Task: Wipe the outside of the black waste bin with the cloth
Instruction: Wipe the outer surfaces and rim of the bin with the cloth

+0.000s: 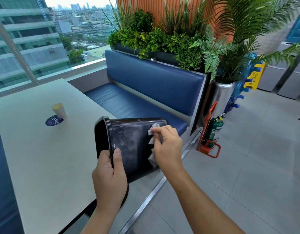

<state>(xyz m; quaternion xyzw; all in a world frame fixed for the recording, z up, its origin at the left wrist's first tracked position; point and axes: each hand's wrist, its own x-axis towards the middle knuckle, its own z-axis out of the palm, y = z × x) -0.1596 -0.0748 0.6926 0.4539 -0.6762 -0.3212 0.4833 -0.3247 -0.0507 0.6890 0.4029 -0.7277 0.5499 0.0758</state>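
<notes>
Your left hand point(110, 176) grips the rim of the black waste bin point(130, 141), held sideways beside the surface point(36, 149), mouth leftward, while your right hand point(168, 146) clutches the cloth point(152, 141) against its wall near the base.

table point(44, 149) left; open floor point(247, 166) right
</notes>
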